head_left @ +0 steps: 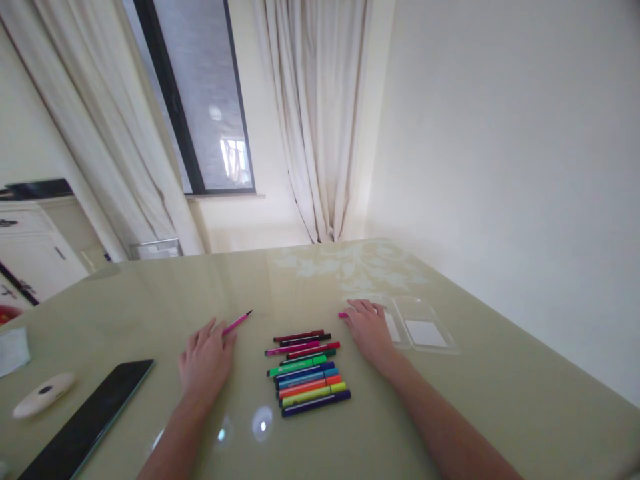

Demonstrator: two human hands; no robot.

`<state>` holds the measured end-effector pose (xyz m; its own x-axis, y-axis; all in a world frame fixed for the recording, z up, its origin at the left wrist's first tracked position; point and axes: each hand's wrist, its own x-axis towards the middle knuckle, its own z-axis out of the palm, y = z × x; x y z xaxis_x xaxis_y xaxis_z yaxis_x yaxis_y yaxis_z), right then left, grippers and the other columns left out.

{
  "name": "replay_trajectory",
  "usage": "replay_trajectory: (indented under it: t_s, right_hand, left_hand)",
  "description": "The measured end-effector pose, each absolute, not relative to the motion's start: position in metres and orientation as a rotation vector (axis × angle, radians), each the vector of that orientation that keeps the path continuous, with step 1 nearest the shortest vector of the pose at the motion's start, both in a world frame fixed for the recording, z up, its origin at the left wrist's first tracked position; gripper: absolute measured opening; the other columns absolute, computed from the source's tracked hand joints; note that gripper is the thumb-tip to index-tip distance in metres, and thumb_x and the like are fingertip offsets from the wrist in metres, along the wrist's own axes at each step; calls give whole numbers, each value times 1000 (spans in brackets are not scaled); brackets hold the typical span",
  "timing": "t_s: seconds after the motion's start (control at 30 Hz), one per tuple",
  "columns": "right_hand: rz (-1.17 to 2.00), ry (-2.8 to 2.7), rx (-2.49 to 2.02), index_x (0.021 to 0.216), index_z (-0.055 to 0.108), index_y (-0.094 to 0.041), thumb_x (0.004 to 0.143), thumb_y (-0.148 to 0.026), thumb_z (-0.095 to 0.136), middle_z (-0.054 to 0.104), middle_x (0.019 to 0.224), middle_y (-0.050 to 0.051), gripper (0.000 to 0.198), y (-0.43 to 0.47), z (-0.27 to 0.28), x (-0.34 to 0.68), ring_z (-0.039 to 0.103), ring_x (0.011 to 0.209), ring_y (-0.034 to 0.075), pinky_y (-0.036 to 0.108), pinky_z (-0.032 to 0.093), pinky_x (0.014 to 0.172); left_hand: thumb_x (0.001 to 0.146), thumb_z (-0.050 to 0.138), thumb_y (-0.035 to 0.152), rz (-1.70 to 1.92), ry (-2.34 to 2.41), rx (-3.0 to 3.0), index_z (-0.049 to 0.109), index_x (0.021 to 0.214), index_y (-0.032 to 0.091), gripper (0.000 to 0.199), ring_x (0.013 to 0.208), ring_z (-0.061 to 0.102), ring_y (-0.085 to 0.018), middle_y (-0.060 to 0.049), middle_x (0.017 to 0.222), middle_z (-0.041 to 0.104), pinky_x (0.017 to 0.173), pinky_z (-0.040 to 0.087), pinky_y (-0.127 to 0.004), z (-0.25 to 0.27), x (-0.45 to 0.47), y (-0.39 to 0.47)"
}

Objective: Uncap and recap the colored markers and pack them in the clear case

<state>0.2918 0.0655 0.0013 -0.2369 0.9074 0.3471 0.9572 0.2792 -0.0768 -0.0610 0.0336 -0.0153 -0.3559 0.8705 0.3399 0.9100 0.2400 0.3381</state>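
Observation:
In my left hand point(207, 355) is an uncapped pink marker point(237, 323), its dark tip pointing away and to the right. My right hand point(369, 331) rests over the near left part of a clear plastic case point(434, 348). A small pink piece, which looks like the marker's cap point(343, 315), sticks out from its fingertips. Between the two hands lies a stacked row of capped markers point(303, 366) in several colours, all roughly sideways. White cards point(425, 333) show inside or under the case.
To the left, a black tablet-like slab point(90, 420) and a white oval object point(44, 395) lie on the glossy table point(280, 287). A pale packet point(13, 350) sits at the far left edge. The wall point(525, 167) borders the table's right side.

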Motion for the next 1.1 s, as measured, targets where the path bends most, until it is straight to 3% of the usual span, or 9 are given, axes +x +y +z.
replay_trajectory:
  t_s: [0.13, 0.3, 0.5, 1.1]
  right_hand:
    - [-146, -2239, -1680, 97, 73, -19, 100, -16, 55, 75, 112, 12, 19, 63, 4, 286, 62, 113, 28, 45, 34, 102]
    - [294, -2069, -1398, 103, 69, -22, 102, -24, 57, 77, 103, 4, 13, 54, 13, 279, 68, 99, 22, 35, 42, 91]
    - [400, -1899, -1154, 101, 72, -24, 100, -29, 62, 77, 103, 1, 11, 42, 25, 268, 69, 101, 21, 33, 44, 93]
    - [592, -1845, -1080, 99, 77, -25, 96, -33, 63, 78, 100, 3, 16, 35, 28, 263, 70, 98, 21, 36, 51, 93]
  left_hand:
    - [96, 44, 42, -811, -2381, -1856, 75, 106, 20, 40, 117, 61, -38, -14, 128, 70, 99, 49, -55, -11, -65, 33]
    - [95, 46, 51, -1433, -2195, -2348, 74, 104, 23, 40, 94, 70, -27, -7, 103, 77, 85, 55, -38, 5, -11, 24]
    - [92, 54, 49, -1648, -2103, -2521, 76, 101, 23, 36, 89, 72, -26, -7, 99, 78, 79, 56, -34, 14, 26, 8]
    - [92, 57, 48, -1645, -2060, -2539, 76, 100, 23, 32, 89, 71, -24, -6, 98, 79, 80, 55, -34, 15, 27, 4]
